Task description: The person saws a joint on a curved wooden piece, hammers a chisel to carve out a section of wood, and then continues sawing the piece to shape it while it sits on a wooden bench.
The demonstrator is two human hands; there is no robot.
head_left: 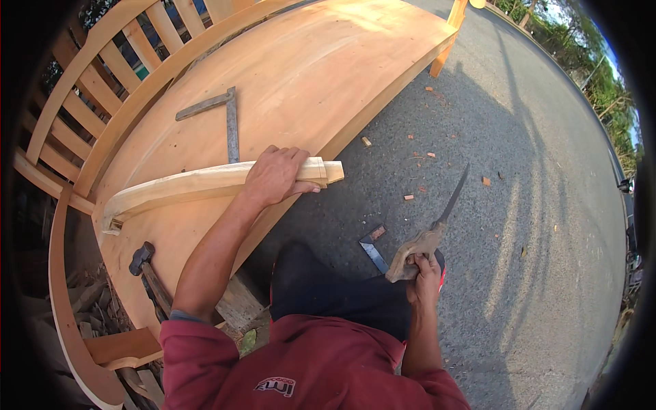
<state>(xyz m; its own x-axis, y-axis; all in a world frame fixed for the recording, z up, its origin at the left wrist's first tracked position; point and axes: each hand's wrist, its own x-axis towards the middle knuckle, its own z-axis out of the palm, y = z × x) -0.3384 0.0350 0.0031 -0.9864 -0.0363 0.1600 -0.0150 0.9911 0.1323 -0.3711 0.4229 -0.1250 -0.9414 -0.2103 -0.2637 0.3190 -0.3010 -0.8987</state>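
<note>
We see the left hand (275,176) clasping curved wood (184,186) over a bench (307,82), the right hand (425,275) gripping a saw (450,205) by its seemingly wooden handle (425,240).

Grey pavement (574,273) (shadow-streaked), green trees (581,27), patchy sunlight (506,253)

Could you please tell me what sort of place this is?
Probably an outdoor roadside woodworking spot: grey asphalt ground, a large pale wooden furniture piece with a curved slatted side, and a wooden-handled metal handsaw in the right hand.
</note>
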